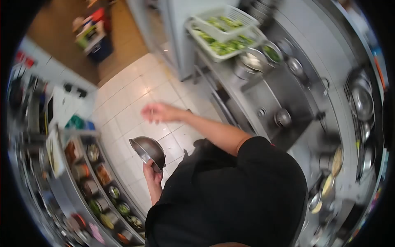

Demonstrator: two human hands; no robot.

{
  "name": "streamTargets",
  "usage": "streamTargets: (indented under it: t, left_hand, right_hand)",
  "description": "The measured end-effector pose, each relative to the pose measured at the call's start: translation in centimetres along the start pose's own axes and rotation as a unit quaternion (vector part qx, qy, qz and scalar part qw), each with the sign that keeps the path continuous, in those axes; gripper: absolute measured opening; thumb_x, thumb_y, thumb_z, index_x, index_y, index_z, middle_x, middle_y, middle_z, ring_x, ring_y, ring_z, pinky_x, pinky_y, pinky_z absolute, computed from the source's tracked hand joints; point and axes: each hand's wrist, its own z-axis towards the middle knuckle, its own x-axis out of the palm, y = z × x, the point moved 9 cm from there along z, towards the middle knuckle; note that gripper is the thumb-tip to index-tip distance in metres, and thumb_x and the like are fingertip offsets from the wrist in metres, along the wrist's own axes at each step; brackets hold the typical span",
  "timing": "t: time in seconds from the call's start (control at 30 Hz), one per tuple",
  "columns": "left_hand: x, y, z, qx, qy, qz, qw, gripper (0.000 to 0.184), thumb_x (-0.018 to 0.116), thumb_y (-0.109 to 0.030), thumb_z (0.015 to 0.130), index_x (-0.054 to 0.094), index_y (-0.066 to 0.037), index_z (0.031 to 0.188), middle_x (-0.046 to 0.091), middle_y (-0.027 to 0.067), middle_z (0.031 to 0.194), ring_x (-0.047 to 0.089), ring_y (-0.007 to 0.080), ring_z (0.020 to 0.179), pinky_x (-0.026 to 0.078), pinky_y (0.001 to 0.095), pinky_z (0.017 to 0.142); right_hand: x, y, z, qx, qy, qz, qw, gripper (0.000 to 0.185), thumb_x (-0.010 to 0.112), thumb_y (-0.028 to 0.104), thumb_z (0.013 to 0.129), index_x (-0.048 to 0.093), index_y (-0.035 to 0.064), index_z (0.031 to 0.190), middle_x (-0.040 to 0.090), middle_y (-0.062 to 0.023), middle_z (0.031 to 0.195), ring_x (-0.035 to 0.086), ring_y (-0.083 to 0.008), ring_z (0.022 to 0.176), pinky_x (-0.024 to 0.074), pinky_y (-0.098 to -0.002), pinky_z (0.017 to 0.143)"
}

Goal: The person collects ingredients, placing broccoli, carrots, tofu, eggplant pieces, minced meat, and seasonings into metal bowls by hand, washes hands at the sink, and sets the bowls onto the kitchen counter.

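Note:
My left hand (153, 173) grips a round metal bowl (149, 150) from below, near its rim. The bowl is tilted on its side above the tiled floor, and its inside is mostly turned away from view. Out in front of my body, my right hand (158, 113) hangs in the air, apart from the bowl. Its fingers are blurred but look loosely bent and apart, and nothing shows in them.
On my left runs a counter with several inset containers of food (103, 173). On my right is a steel sink (263, 94) with a small metal bowl (282, 118) in it. White baskets of cut greens (224, 45) stand beyond. Pans (362, 99) line the right wall.

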Motion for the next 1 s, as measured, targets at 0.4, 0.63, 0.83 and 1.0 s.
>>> streamTargets:
  t: [0.4, 0.63, 0.83, 1.0]
  left_hand:
    - [23.0, 3.0, 9.5, -0.024, 0.065, 0.147, 0.987, 0.051, 0.049, 0.006, 0.083, 0.043, 0.001, 0.134, 0.06, 0.0189, 0.121, 0.067, 0.0342, 0.103, 0.06, 0.0524, 0.086]
    - [22.9, 2.8, 9.2, -0.007, 0.029, 0.134, 0.99, 0.054, 0.048, 0.005, 0.082, 0.043, 0.0, 0.135, 0.057, 0.0201, 0.123, 0.066, 0.0367, 0.106, 0.06, 0.056, 0.085]
    - [19.8, 0.8, 10.7, 0.01, -0.019, 0.1, 0.995, 0.055, 0.047, 0.006, 0.082, 0.04, -0.002, 0.137, 0.054, 0.0203, 0.126, 0.065, 0.0391, 0.107, 0.059, 0.0606, 0.083]
    - [21.6, -2.0, 15.0, -0.006, 0.009, 0.095, 0.995, 0.055, 0.046, 0.007, 0.083, 0.038, -0.001, 0.138, 0.054, 0.0215, 0.127, 0.066, 0.0385, 0.104, 0.063, 0.0578, 0.079]
  right_hand:
    - [-44.9, 13.0, -22.5, -0.043, -0.503, -0.367, 0.781, 0.02, 0.064, 0.016, 0.086, 0.071, -0.0013, 0.094, 0.072, -0.0168, 0.082, 0.07, -0.0264, 0.076, 0.0538, -0.0374, 0.073]
    - [-54.5, 12.6, -11.3, 0.116, -0.427, -0.506, 0.741, 0.064, 0.076, 0.032, 0.082, 0.054, 0.0174, 0.14, 0.061, -0.0154, 0.133, 0.061, -0.0376, 0.119, 0.0529, -0.0488, 0.094]
    - [-55.9, 6.9, -4.5, 0.202, -0.174, -0.636, 0.724, 0.088, 0.083, 0.041, 0.075, 0.041, 0.026, 0.15, 0.045, -0.0185, 0.147, 0.052, -0.0386, 0.127, 0.0458, -0.0468, 0.104]
    - [-53.8, 7.1, -5.4, 0.202, -0.157, -0.604, 0.754, 0.07, 0.072, 0.042, 0.087, 0.043, 0.0222, 0.148, 0.045, -0.0189, 0.145, 0.053, -0.0388, 0.126, 0.0456, -0.0469, 0.103]
